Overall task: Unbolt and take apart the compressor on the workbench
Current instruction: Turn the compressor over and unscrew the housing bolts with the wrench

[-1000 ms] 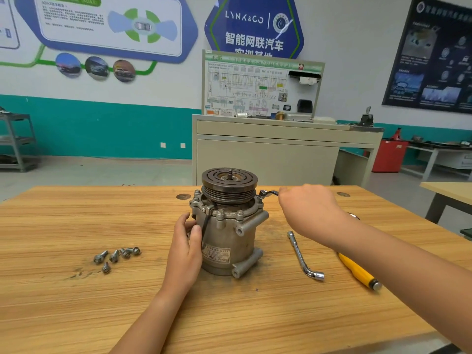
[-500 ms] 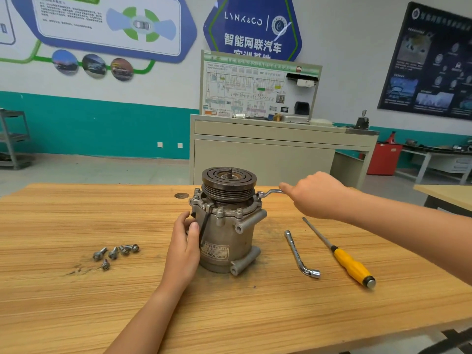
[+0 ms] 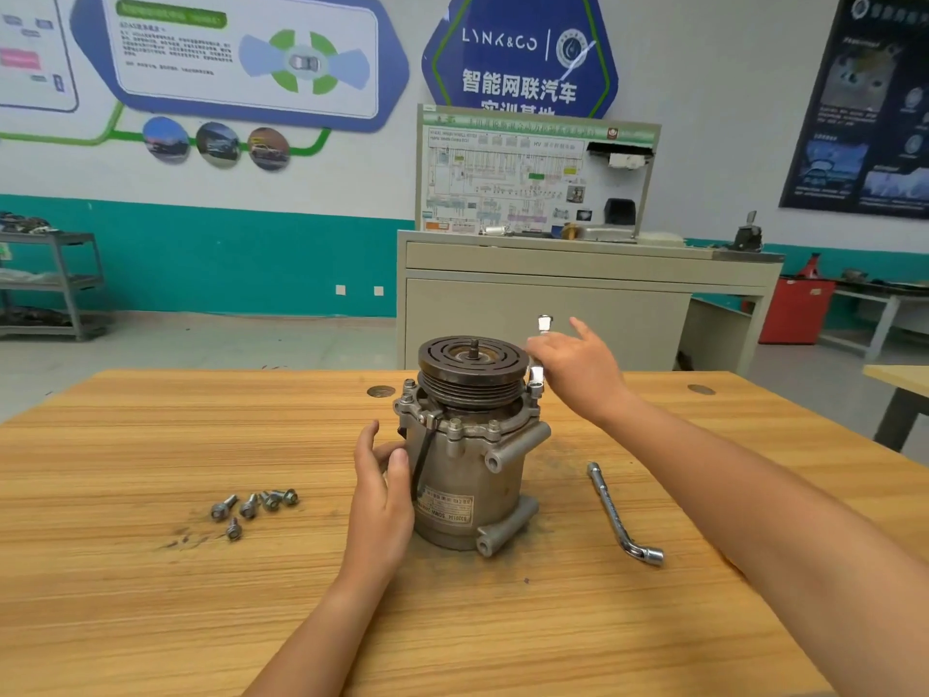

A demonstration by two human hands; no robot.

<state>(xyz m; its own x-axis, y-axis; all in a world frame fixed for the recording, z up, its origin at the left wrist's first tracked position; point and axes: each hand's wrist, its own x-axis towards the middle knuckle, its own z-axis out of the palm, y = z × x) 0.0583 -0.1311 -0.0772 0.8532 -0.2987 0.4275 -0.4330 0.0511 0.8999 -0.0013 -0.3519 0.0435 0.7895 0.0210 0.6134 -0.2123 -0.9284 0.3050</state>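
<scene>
Both grips are busy: your left grip (image 3: 384, 500) cups the side of the compressor (image 3: 467, 475), which stands upright mid-desk (image 3: 151, 621). Loose bolts (image 3: 251, 505) lie to its left and a spare wrench (image 3: 621, 515) to its right. Farther back, your right grip (image 3: 578, 374) pinches the socket wrench (image 3: 537, 377), upright at the compressor's far right edge.

A wiring board (image 3: 533, 178) stands on a beige cabinet (image 3: 553, 314), posters (image 3: 518, 52) behind.
</scene>
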